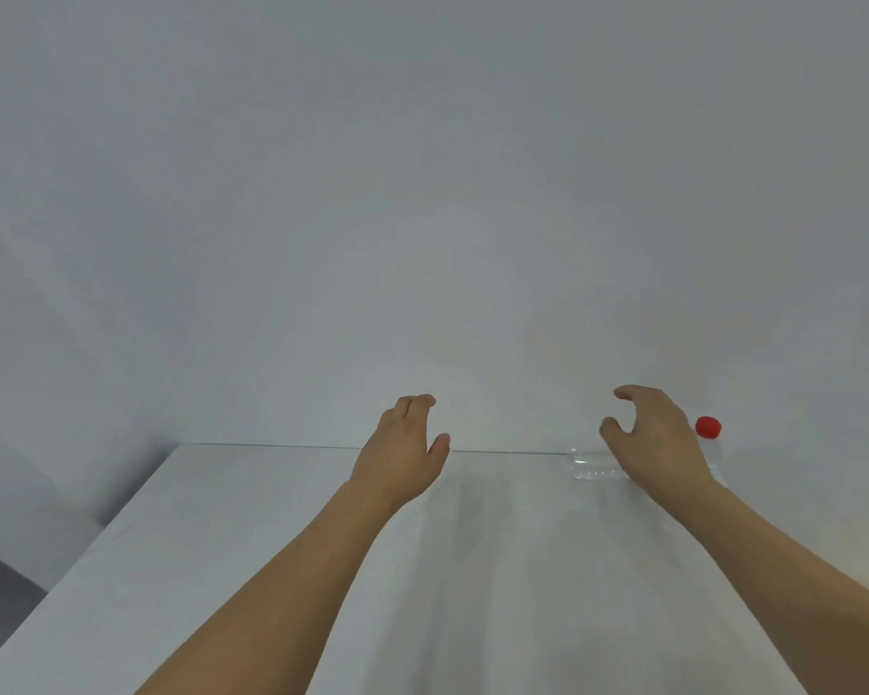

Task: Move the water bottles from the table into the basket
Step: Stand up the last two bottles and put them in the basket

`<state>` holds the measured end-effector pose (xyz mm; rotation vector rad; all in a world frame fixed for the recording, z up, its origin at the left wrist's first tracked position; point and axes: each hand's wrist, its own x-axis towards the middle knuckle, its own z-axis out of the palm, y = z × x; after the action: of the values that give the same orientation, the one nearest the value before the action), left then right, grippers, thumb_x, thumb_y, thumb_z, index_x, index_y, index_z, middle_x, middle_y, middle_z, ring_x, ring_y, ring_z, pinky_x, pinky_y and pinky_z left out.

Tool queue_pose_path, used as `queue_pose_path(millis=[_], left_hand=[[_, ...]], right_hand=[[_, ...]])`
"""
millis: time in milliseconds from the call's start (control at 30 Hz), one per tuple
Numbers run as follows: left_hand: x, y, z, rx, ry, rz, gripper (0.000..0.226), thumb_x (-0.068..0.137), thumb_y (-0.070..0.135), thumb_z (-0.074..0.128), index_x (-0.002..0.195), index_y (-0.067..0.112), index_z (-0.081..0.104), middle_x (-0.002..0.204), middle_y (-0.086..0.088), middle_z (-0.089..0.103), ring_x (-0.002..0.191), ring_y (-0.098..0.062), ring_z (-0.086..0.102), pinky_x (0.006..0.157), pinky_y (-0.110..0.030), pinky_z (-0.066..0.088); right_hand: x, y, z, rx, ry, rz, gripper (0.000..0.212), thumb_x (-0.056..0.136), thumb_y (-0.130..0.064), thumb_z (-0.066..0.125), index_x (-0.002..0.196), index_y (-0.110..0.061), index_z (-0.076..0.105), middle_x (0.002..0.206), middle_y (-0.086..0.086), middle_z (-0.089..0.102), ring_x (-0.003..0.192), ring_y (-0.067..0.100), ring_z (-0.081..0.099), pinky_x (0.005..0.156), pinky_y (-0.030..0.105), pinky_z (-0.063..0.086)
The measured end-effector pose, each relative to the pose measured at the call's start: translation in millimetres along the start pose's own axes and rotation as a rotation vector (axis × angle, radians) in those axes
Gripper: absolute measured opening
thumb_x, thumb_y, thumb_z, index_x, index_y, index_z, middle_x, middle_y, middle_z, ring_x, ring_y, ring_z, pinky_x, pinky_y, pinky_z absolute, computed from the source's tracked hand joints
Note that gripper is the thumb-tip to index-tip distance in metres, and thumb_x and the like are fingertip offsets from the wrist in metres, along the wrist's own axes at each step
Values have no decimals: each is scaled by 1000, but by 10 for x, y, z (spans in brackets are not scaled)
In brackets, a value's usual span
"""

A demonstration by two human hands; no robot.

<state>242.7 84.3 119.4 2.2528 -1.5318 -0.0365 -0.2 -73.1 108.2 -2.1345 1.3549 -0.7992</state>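
A clear plastic water bottle (pixel 593 466) with a red cap (pixel 708 427) lies near the far edge of the white table (pixel 222 544), its middle hidden behind my right hand (pixel 658 438). That hand hovers in front of the bottle with thumb and fingers spread in a loose curve, holding nothing. My left hand (pixel 402 448) is raised over the table's far middle, fingers relaxed and slightly bent, also holding nothing. No basket is in view.
A plain white wall fills the upper view behind the table. The table's left edge drops to a dark floor (pixel 1 609) at the lower left. Both forearms reach in from the bottom of the view.
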Motion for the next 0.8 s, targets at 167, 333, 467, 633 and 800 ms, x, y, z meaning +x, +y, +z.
queue_pose_path(millis=[167,333,467,633,800], left_hand=[[286,561,575,25,-89,45,53,100,35,49,148,17,34,150,0,40,132,-20,40,98,-32,41],[667,954,1234,17,-155,-3,54,100,34,50,148,16,34,149,-2,41,132,-22,40,100,-34,41],[947,1141,1856,34,-246,-20,55,99,33,51,148,15,34,149,-4,41,134,-23,38,102,-36,41],[1261,1355,2628,69,-349,37,55,98,30,53,147,11,36,146,-9,43,131,-28,40,102,-41,43],[1576,1527,3392,109,-393,107,56,94,26,57,145,11,39,142,-9,47,127,-29,45,102,-42,44]], right_hand=[[524,747,-178,-97,72,38,46,87,-15,66,129,0,57,132,19,59,125,37,50,109,48,33],[894,1497,-49,-50,56,159,65,85,-29,70,140,-6,44,139,18,51,122,38,52,104,50,39],[936,1929,263,211,64,227,63,86,-34,71,140,-17,42,136,5,52,122,27,52,100,48,45],[1020,2452,562,416,93,203,24,85,-24,73,105,-21,59,98,-1,66,93,25,62,83,36,49],[1205,2676,746,540,100,155,16,81,-13,69,75,-24,59,67,-7,63,67,11,59,66,32,49]])
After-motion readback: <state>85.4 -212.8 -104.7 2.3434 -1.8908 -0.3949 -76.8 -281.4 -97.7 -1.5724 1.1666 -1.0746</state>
